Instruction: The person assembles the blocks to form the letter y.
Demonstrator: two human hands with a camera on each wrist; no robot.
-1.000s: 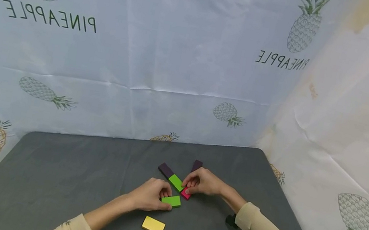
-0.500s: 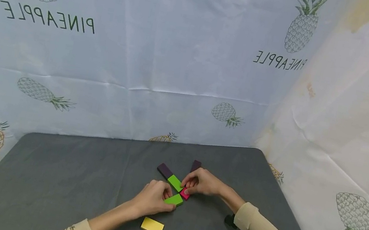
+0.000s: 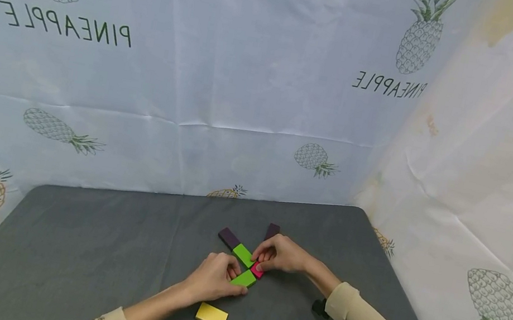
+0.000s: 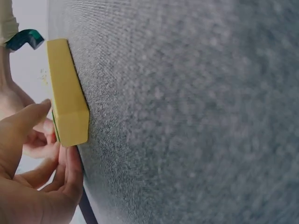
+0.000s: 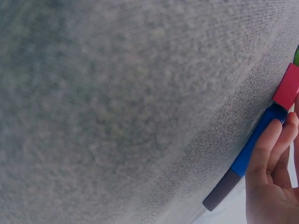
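Note:
In the head view my left hand (image 3: 215, 276) pinches a light green block (image 3: 244, 278) between thumb and fingers; its near corner touches or almost touches the red block (image 3: 257, 270). Only a thin sliver of that green block shows in the left wrist view, behind the yellow block (image 4: 69, 93). My right hand (image 3: 287, 254) pinches the red block with thumb and index finger. Against the red block lies a second green block (image 3: 244, 255), with a dark block (image 3: 229, 238) at its far end. A blue block (image 5: 257, 142) adjoins the red one, hidden by my right hand in the head view.
Beyond my right hand another dark block (image 3: 272, 231) continues the line from the blue one. The yellow block lies nearest me, below my left hand. Everything rests on a grey tabletop (image 3: 94, 246), with a pineapple-print curtain (image 3: 251, 68) along its back and right.
My left hand has slid the green block to the right and turned it slightly, up to the red block. My right hand stays on the red block.

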